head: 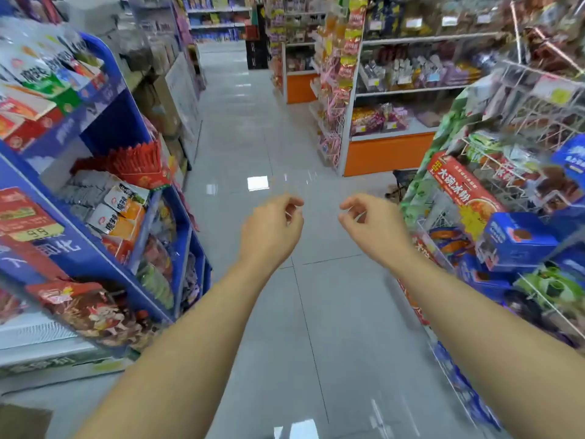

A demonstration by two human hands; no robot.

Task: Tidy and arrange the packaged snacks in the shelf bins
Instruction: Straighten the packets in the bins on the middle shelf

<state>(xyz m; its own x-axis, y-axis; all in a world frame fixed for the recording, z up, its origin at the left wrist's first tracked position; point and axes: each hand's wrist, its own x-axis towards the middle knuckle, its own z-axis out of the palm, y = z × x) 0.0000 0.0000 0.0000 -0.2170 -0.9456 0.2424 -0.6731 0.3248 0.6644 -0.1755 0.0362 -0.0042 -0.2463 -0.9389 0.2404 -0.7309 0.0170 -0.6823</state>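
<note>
Head view: our left hand (272, 229) and right hand (370, 223) hover mid-aisle, fingers loosely curled, holding nothing; blue snack shelf (106, 122) at nine o'clock, wire rack (535, 106) at three.

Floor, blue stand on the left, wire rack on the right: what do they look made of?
Floor: glossy grey tile; grout lines and lamp reflections show. Blue stand: probably printed cardboard or plastic board, smooth flat panels; cannot tell which. Wire rack: thin white-coated metal rods, seemingly, in an open grid.
</note>
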